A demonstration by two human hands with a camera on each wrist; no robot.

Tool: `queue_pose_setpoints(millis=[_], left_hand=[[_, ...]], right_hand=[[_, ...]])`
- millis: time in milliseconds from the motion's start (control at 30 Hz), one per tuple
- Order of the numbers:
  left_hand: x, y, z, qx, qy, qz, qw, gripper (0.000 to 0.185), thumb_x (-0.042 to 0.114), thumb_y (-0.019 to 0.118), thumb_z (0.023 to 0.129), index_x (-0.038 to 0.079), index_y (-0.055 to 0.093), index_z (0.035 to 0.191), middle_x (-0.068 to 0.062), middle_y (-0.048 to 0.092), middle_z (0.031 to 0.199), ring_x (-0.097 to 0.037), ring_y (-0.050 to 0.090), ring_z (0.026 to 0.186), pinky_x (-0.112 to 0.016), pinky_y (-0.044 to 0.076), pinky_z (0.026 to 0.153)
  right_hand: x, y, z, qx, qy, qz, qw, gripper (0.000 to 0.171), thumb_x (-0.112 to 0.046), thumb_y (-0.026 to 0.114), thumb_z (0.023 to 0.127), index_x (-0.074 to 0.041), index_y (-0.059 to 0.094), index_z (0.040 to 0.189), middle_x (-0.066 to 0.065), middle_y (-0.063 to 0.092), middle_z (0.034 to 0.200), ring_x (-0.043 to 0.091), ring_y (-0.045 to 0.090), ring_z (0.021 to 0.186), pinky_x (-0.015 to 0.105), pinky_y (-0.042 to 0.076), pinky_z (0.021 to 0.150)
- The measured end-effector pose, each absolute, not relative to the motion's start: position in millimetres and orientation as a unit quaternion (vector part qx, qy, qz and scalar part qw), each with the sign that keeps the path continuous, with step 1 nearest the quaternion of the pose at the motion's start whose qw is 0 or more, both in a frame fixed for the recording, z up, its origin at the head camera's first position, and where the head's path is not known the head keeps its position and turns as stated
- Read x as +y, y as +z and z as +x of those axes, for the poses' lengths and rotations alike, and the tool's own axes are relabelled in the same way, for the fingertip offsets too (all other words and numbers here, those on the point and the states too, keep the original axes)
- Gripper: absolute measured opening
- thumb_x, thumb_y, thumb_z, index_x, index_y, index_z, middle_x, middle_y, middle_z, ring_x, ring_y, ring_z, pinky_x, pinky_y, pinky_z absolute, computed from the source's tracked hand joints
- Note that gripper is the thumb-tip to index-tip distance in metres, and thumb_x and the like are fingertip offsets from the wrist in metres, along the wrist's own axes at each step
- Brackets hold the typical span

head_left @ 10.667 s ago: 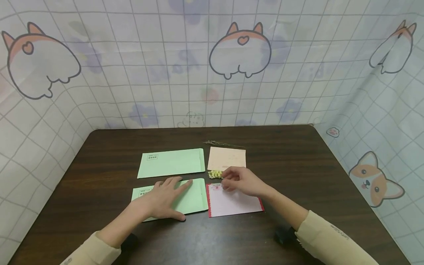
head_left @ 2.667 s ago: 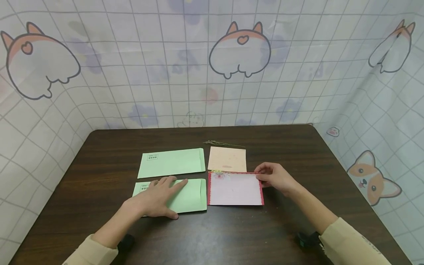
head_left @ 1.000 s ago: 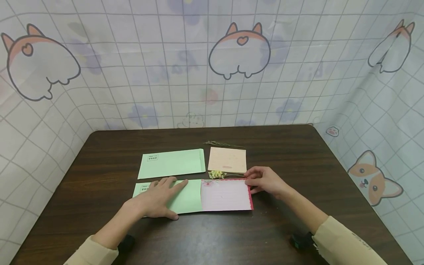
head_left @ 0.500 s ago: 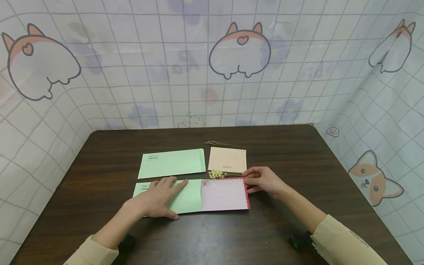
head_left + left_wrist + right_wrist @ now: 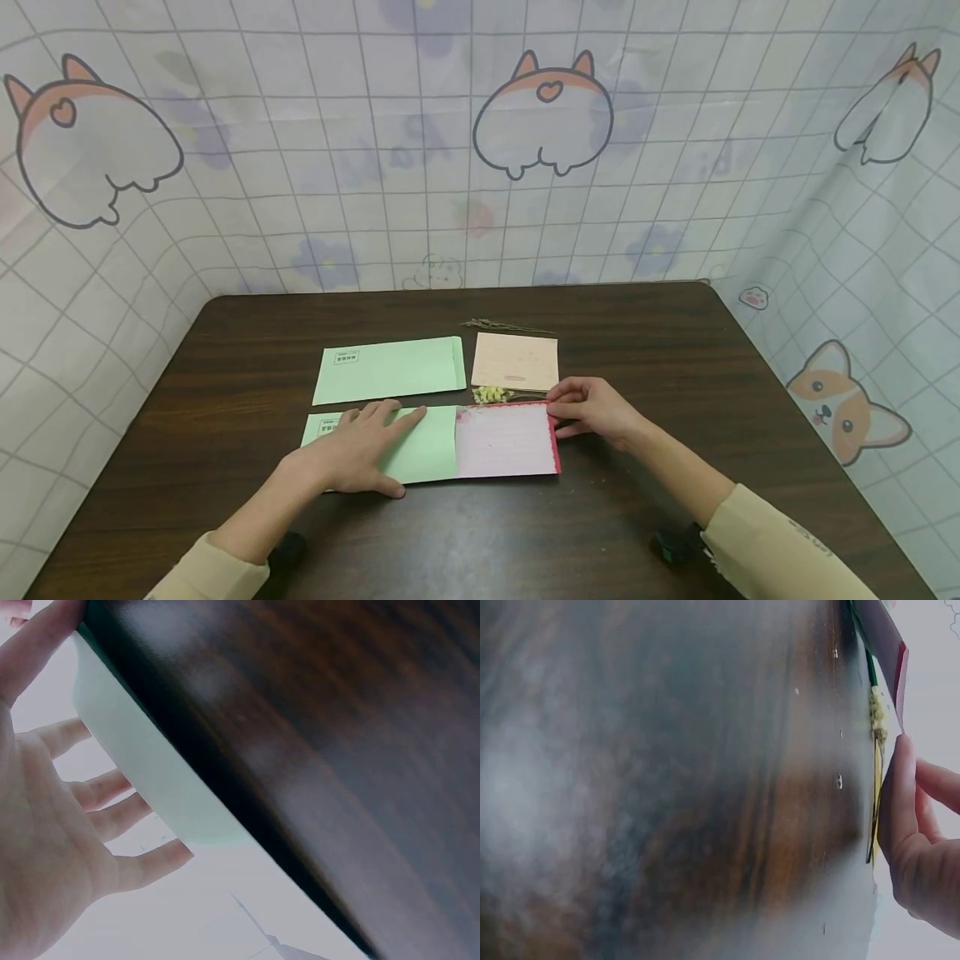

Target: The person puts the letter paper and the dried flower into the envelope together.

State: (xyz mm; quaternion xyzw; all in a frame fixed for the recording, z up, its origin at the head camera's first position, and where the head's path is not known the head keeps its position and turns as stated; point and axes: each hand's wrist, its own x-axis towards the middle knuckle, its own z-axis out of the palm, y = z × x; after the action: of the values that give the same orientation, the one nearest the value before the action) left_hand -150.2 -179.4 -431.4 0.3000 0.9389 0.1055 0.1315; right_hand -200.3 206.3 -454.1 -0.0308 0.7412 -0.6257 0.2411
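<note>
In the head view my left hand [image 5: 358, 450] rests with spread fingers on the nearer green envelope [image 5: 423, 454], holding it against the table. A pale pink sheet with a red border [image 5: 506, 442] lies partly inside that envelope, its left part hidden by the green paper. At its upper right corner, my right hand [image 5: 600, 412] pinches the sheet between thumb and fingers. The right wrist view shows the pinched sheet [image 5: 885, 645] raised slightly at the edge. Just beyond it lies a sprig of yellow dried flowers [image 5: 491, 395].
A second green envelope [image 5: 390, 371] lies behind the first. To its right is a beige card [image 5: 515, 361], with a thin dried stem [image 5: 506, 326] behind it. All lie on a dark wooden table [image 5: 645, 333], in front of a patterned curtain [image 5: 337, 167].
Earlier, the sheet lay outside the envelope, for a moment covering the flowers. My right hand has since slid it left into the envelope, a little further in the last second. My left hand stays.
</note>
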Motion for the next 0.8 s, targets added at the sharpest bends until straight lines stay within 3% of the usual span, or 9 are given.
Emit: queue_pose_setpoints(millis=[800], left_hand=[[-181.0, -432.1, -150.1, 0.938, 0.096, 0.308, 0.128, 0.103, 0.05, 0.085, 0.081, 0.015, 0.033, 0.162, -0.018, 0.039, 0.151, -0.036, 0.037, 0.139, -0.064, 0.034, 0.104]], right_hand=[[196.3, -453.8, -201.3, 0.727, -0.635, -0.035, 0.26, 0.034, 0.001, 0.069, 0.096, 0.011, 0.057, 0.125, 0.02, 0.065, 0.108, 0.026, 0.068, 0.089, 0.043, 0.06, 0.08]])
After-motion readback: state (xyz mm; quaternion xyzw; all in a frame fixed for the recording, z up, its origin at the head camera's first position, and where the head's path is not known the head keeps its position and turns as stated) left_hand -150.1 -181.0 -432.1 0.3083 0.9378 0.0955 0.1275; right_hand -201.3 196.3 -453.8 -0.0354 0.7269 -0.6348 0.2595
